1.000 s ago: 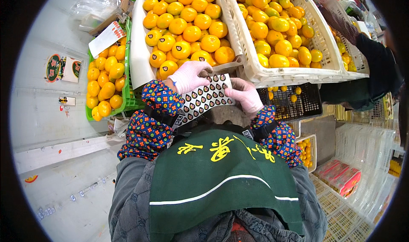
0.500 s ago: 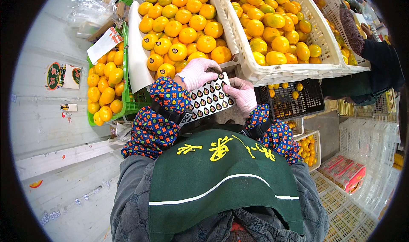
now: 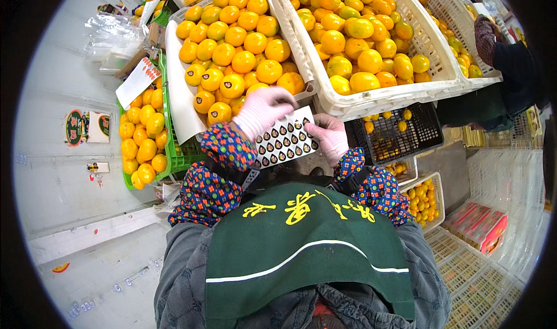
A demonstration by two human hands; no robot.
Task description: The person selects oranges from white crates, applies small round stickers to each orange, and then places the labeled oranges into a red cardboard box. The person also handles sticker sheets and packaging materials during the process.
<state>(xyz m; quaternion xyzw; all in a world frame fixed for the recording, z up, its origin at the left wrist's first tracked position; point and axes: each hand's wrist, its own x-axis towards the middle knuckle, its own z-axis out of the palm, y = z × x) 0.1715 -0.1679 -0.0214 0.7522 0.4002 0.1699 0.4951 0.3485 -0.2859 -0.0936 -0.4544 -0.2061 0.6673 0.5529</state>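
Note:
My right hand [image 3: 329, 139], in a pale pink glove with bare fingertips, grips the right edge of a white sticker sheet [image 3: 283, 146] covered in rows of small dark drop-shaped stickers. Over the sheet's upper left part hovers my left hand [image 3: 262, 112], also gloved. Its fingers are bent and drawn together, slightly blurred; anything between them is too small to make out. Just beyond it stands a paper-lined crate [image 3: 307, 83] of orange citrus fruits [image 3: 223, 54]. Several of those at its near left bear dark round stickers [image 3: 231, 85].
A white plastic crate [image 3: 383, 102] of loose fruit adjoins on the right. To the left is a green crate [image 3: 172, 120] of fruit with a paper card [image 3: 138, 82]. A black crate [image 3: 400, 137] with a few fruits sits lower right. Another person's dark sleeve [image 3: 513, 68] shows far right.
The sticker sheet has turned to lie more level. My left hand has shifted a little left and down, with its fingers above the sheet's top edge. My right hand keeps its grip.

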